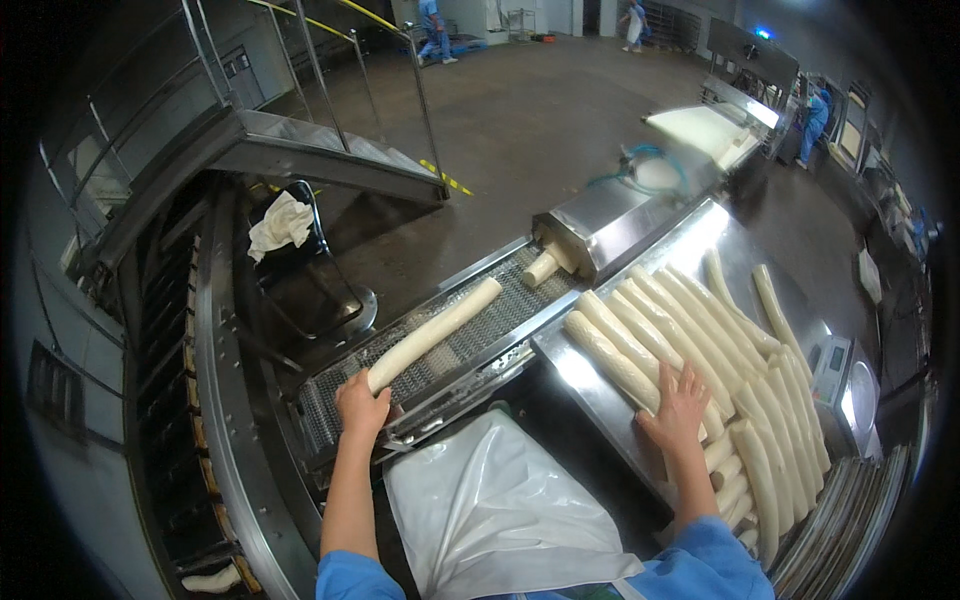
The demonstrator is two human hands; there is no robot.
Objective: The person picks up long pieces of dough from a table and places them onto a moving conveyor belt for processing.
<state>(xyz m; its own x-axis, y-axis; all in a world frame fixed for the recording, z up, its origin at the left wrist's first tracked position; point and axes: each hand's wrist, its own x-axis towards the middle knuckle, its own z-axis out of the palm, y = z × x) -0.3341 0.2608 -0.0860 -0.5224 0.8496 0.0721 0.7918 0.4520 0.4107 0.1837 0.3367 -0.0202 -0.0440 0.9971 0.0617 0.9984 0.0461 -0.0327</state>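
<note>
A long pale dough log (437,332) lies along the metal mesh conveyor (345,385). At its near end, my left hand (362,402) is closed round the dough. Several similar dough logs (765,400) are piled side by side on the steel table (710,235) to the right. My right hand (682,408) rests on the nearer left logs of that pile, fingers spread. Farther up the conveyor, the end of another dough log (541,268) sticks out of a steel housing (625,235).
A digital scale (845,385) stands at the table's right edge, above stacked thin trays (845,525). Left of the conveyor are a chair (318,265) with a white cloth (281,222) and metal stairs (330,140). Co-workers in blue (816,125) stand farther off.
</note>
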